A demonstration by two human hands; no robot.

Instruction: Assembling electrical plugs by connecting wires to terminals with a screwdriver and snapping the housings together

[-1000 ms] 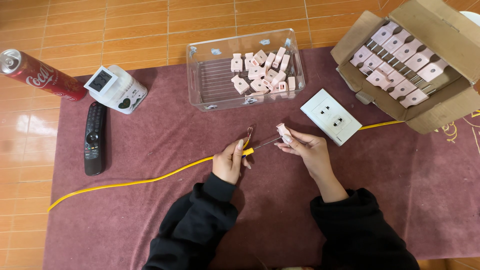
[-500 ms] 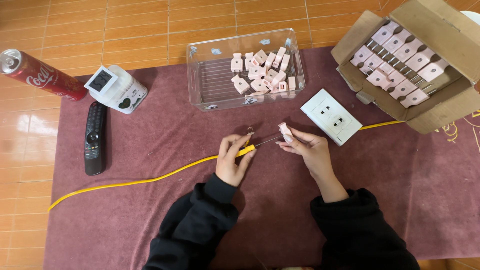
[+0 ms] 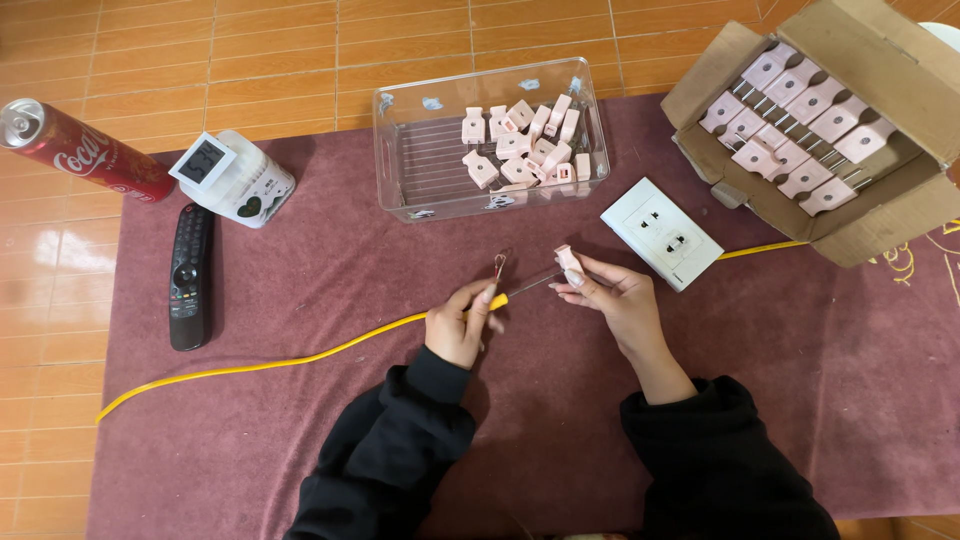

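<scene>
At mat centre, your left hand (image 3: 458,325) pinches the yellow cable (image 3: 300,355) at its stripped end, bare wires (image 3: 499,264) pointing to twelve o'clock. Your right hand (image 3: 612,296), at three o'clock, grips a pink plug (image 3: 568,260). Keep strands twisted tight and steady the plug. White socket plate (image 3: 662,233) lies at two o'clock.

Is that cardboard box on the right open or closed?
Open: the cardboard box has its flaps spread, showing rows of pink plugs inside.

Maroon mat (image 3: 300,450), yellow cable (image 3: 250,365), remote (image 3: 189,276), socket plate (image 3: 661,232)
</scene>
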